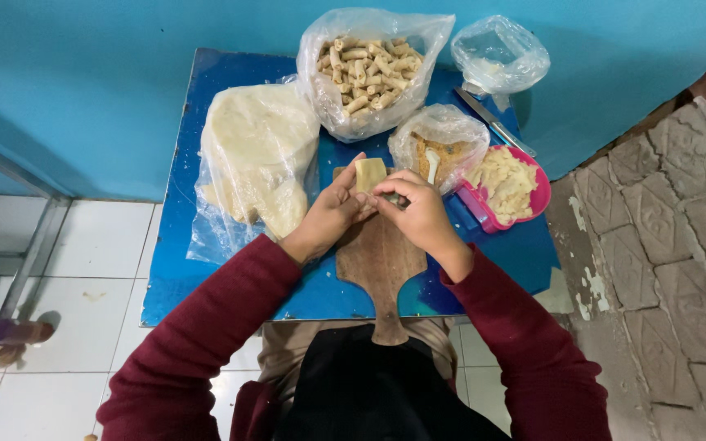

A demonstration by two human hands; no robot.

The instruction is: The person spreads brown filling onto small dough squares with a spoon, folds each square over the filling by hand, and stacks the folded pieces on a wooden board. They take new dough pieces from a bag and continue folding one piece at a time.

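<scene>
Blue worktop (206, 278), square, against a turquoise wall. Wooden cutting board (377, 261) at centre. Clear bag of pale dough sheets (255, 155) at left; clear bag of rolled pastries (369, 69) behind; smaller bags to the right. Pink tub of filling (510, 186) at right. Left hand (330, 214) and right hand (420, 214), each grip pinching one pale dough square (370, 174) above the board.

Soft, even, fairly bright light, faint shadows only under the table (206, 286) edge, mild glare on the plastic bags (369, 33) behind it, sharp focus at centre, and wide-lens bending of lines toward the frame edges.
</scene>
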